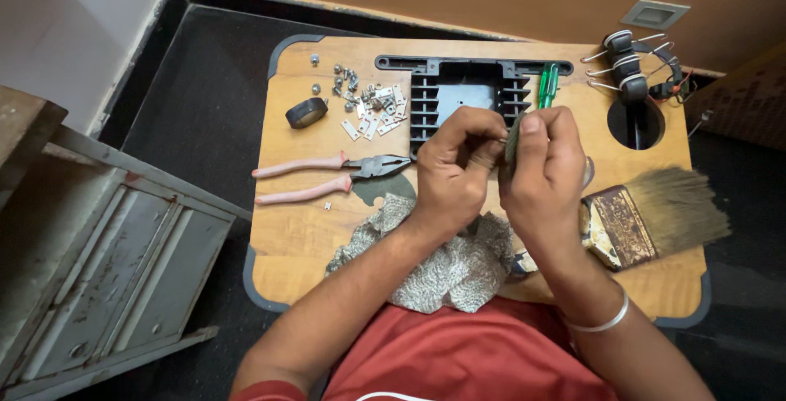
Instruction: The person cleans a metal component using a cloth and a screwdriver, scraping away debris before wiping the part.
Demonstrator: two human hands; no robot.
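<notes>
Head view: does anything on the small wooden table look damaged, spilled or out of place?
The paintbrush is worn: its metal band looks rusty and its bristles splay out. Screws and small metal plates lie loose, scattered by the black plastic part. Both hands pinch a small thin piece; nothing is spilled.

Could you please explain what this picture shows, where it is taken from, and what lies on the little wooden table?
There is no machine here: a camera on a person's head looks down at their own bare hands. The left hand and right hand together pinch a small dark part, too hidden to identify. On the wooden table lie pliers, loose screws and metal plates, a black plastic frame, a green screwdriver, a paintbrush and a cloth.
</notes>
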